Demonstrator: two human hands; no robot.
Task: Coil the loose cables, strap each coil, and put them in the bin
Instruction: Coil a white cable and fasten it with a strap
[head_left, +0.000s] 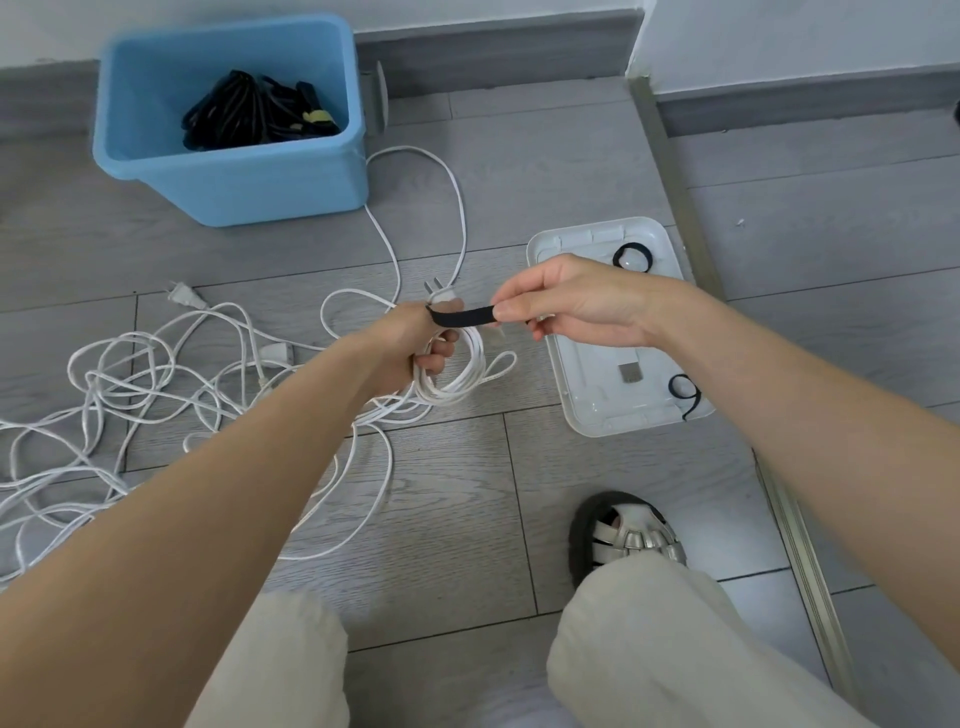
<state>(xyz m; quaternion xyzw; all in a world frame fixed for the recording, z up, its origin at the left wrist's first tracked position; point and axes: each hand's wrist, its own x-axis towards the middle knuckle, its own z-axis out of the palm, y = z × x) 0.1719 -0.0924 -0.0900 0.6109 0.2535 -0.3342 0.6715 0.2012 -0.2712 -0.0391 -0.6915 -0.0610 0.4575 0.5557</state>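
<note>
My left hand (410, 348) grips a coil of white cable (460, 376) above the floor, with its plug (440, 293) sticking up behind the hand. My right hand (566, 304) pinches one end of a black strap (462, 316). The strap stretches level to the top of the coil at my left hand. More white cable (130, 395) lies tangled on the floor at the left, with another plug (183, 295). The blue bin (228, 176) stands at the back left and holds black coiled cables (254, 111).
A white tray (597, 415) lies on the floor to the right, holding two more black straps (631, 257) and a small grey piece. My foot in a sandal (623, 530) is below it. A metal door track (675, 171) runs along the right. The wall is behind the bin.
</note>
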